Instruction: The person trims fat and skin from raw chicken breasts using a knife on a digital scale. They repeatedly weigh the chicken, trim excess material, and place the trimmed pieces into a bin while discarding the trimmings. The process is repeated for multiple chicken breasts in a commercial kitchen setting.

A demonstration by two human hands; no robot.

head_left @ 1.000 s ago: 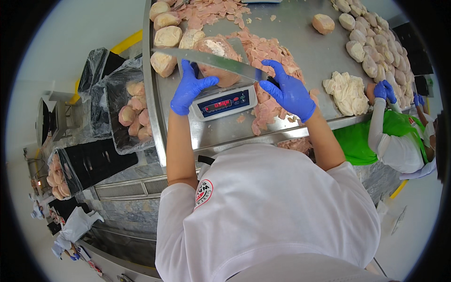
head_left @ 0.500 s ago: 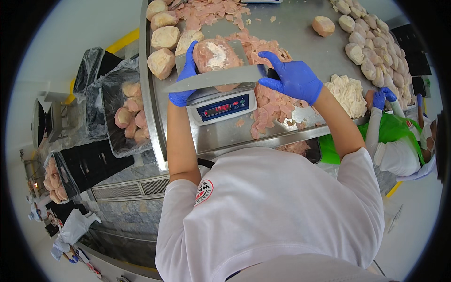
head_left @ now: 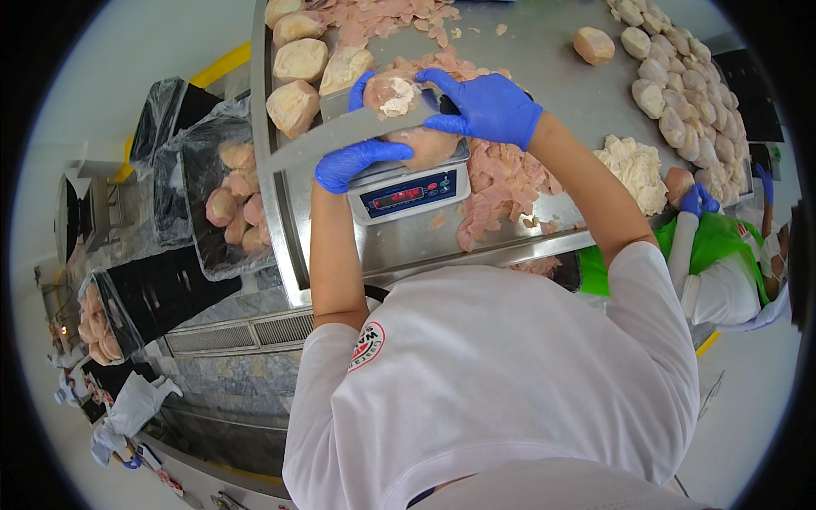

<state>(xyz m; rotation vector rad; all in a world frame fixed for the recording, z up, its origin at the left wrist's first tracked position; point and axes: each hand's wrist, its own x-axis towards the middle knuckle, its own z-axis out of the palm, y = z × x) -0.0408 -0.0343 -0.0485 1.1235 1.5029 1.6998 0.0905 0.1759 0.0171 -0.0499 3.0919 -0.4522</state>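
Both hands wear blue gloves. A rounded lump of pale pink raw meat (head_left: 429, 146) with a whitish fatty patch is over the plate of a white digital scale (head_left: 418, 202). I cannot tell whether it rests on the plate or is slightly lifted. Wrapped round its left and near side is my left hand (head_left: 359, 165). My right hand (head_left: 491, 109) grips a wide-bladed knife (head_left: 327, 132), its dark handle mostly hidden in the glove, with fingers also at the meat's right side. The blade points left and crosses in front of the lump, covering part of it.
Meat trimmings (head_left: 501, 191) lie beside the scale on the steel table (head_left: 531, 72). Whole lumps (head_left: 292, 108) line its left edge; many more (head_left: 693, 98) are piled right. Lined bins (head_left: 229, 268) stand left. A co-worker in a green apron (head_left: 722, 246) works at right.
My right hand has moved left, bringing the knife closer over the scale. The meat has turned, and my left hand's fingers have shifted to its near side.
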